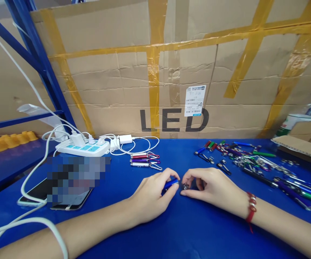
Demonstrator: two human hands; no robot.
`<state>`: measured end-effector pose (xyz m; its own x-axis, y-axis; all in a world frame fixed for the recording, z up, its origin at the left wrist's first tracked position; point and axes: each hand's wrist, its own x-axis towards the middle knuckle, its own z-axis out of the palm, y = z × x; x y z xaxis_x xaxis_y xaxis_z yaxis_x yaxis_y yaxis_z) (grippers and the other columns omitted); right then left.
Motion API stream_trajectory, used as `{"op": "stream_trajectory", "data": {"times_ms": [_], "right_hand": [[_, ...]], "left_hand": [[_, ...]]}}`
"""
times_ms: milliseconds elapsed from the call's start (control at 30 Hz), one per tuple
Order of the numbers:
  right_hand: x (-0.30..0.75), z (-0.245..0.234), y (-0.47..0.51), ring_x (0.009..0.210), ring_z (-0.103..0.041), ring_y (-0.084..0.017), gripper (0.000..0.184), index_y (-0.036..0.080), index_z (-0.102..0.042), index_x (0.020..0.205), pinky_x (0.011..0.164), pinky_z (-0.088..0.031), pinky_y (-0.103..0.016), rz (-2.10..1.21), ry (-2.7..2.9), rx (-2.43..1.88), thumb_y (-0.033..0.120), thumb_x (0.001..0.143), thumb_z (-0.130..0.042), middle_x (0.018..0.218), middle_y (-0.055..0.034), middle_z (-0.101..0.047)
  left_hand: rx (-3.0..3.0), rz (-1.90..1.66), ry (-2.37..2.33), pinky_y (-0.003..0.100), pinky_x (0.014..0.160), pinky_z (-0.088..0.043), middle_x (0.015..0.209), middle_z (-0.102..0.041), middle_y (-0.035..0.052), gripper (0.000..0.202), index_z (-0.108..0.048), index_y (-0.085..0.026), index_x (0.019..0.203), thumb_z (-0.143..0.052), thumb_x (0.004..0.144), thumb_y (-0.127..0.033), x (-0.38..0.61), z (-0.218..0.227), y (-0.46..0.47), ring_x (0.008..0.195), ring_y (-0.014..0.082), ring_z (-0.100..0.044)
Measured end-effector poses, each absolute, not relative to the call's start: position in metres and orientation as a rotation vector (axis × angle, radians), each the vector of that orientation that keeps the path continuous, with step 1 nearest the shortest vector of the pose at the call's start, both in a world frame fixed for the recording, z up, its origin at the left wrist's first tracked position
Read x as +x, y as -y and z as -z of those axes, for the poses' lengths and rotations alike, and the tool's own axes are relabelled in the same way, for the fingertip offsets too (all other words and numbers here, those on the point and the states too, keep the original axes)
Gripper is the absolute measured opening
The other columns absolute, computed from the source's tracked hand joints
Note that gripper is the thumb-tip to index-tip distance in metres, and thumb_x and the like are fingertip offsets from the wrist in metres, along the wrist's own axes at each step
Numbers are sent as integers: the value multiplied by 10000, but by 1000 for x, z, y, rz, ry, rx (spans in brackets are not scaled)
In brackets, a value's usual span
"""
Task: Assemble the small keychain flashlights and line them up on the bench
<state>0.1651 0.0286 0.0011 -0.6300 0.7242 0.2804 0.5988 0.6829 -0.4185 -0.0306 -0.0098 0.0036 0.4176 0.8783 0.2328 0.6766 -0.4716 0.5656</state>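
Observation:
My left hand (155, 194) is closed around a small blue flashlight tube (171, 183), its open end pointing right. Across a narrow gap, my right hand (208, 183) pinches a small shiny metal part (185, 186) between thumb and fingers; its exact kind is too small to tell. Both hands rest low over the blue table (193, 226). Just beyond my left hand lie several keychain flashlights (144, 160) in a neat row, with carabiner clips at their right ends. A red bracelet (251, 207) circles my right wrist.
Loose flashlights and parts (260, 162) are scattered on the right. A power strip (84, 146) with white cables, plus a phone (71, 201), lie left. A white cable (44, 220) crosses my left forearm. Behind stands a large taped cardboard box (112, 86); an open carton (303, 144) sits far right.

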Motion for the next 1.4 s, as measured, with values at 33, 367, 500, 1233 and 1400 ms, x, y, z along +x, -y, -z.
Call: {"op": "stream_trajectory", "data": {"times_ms": [33, 367, 500, 1233, 1400], "right_hand": [[165, -1, -29, 508, -528, -75, 180, 219, -623, 795, 478, -377, -179, -406, 2467, -1043, 392, 746, -636, 683, 33, -647], [169, 0, -43, 528, -542, -95, 192, 219, -637, 833, 497, -403, -206, -473, 2436, -1050, 399, 775, -603, 714, 17, -662], [169, 0, -45, 519, -541, -94, 188, 202, -632, 801, 492, -402, -206, -481, 2400, -1082, 383, 750, -630, 685, 19, -656], [162, 5, -49, 601, -603, -147, 348, 170, -502, 575, 567, -502, -277, -809, 1947, -1021, 409, 550, -754, 723, -45, -661], [161, 3, -48, 618, -612, -156, 343, 163, -525, 574, 547, -510, -281, -814, 1872, -995, 404, 533, -767, 754, -54, -667]], "left_hand": [[2294, -719, -1330, 278, 736, -450, 981, -649, -6, 173, -505, -269, 1025, -404, 886, -289, -31, -4, 10, 879, 177, -606], [2311, -706, -1344, 295, 726, -472, 932, -655, 6, 204, -523, -271, 1045, -406, 881, -306, -32, -7, 15, 801, 182, -626], [2310, -705, -1362, 312, 715, -476, 881, -655, -1, 205, -520, -270, 1043, -403, 880, -314, -31, -8, 16, 720, 176, -623], [2308, -809, -1391, 339, 762, -452, 901, -649, 20, 199, -481, -254, 1070, -381, 906, -306, -32, -2, 7, 883, 209, -611], [2304, -848, -1382, 335, 753, -448, 915, -640, 20, 175, -497, -248, 1042, -445, 881, -292, -33, 2, 3, 875, 211, -610]]}}
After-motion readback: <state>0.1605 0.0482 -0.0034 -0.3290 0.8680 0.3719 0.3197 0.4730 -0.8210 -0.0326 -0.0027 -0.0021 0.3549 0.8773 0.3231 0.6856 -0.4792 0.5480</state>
